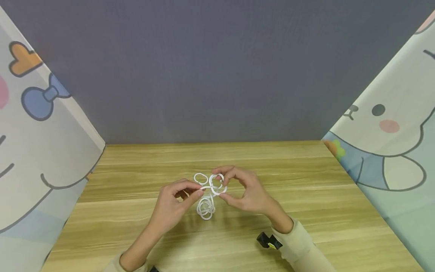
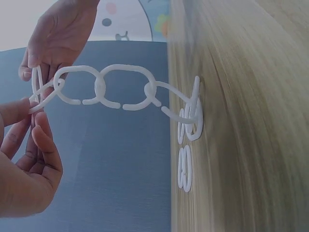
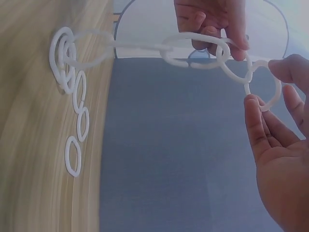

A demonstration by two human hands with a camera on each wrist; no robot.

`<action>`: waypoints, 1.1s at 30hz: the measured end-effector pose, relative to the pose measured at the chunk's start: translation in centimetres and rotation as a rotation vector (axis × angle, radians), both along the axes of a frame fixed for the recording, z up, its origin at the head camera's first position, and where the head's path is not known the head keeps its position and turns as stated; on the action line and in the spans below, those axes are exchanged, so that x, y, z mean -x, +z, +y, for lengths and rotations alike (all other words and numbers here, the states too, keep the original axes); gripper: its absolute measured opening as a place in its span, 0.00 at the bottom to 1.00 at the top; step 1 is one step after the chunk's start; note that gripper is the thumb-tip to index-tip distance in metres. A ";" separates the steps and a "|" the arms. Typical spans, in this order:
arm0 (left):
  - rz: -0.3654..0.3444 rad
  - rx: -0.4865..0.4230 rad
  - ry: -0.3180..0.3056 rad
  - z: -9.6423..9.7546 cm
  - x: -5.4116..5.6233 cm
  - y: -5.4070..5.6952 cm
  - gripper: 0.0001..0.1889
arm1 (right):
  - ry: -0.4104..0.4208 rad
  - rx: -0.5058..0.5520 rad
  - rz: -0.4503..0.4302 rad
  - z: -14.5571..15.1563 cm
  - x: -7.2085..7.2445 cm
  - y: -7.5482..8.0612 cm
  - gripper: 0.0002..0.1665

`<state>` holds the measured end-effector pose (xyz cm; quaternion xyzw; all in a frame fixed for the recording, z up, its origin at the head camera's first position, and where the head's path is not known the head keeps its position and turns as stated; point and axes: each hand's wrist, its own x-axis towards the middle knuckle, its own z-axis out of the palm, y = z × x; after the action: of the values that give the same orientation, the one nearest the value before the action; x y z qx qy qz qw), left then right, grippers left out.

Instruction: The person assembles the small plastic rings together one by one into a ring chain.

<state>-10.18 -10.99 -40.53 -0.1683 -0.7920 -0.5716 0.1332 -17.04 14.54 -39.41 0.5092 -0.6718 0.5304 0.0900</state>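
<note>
My left hand (image 1: pixel 171 206) pinches one oval white plastic link (image 3: pixel 231 71) at the end of a chain between thumb and fingers. From that link, more joined links (image 2: pixel 128 67) slope down to a small heap of links (image 1: pixel 206 218) on the table. My right hand (image 1: pixel 251 194) holds another white link (image 3: pixel 278 91) between thumb and fingertips. In the right wrist view this link crosses the one in my left hand. Narrow gaps show in the sides of several chain links. Both hands are raised above the tabletop, close together.
Loose white links lie on the wooden table (image 1: pixel 136 158) beyond the chain, one of them a single link (image 3: pixel 67 157). A grey panel (image 1: pixel 214 75) stands behind the table. Cartoon-printed sheets flank it left (image 1: pixel 61 151) and right (image 1: pixel 401 143).
</note>
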 end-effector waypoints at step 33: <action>-0.033 -0.067 0.049 -0.5 0.1 0.5 0.03 | -0.077 -0.048 0.123 0.6 0.5 -0.2 0.05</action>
<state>-10.28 -11.44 -40.03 -0.1350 -0.7784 -0.5969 0.1396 -17.50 15.12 -39.63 0.5167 -0.6966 0.4778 0.1394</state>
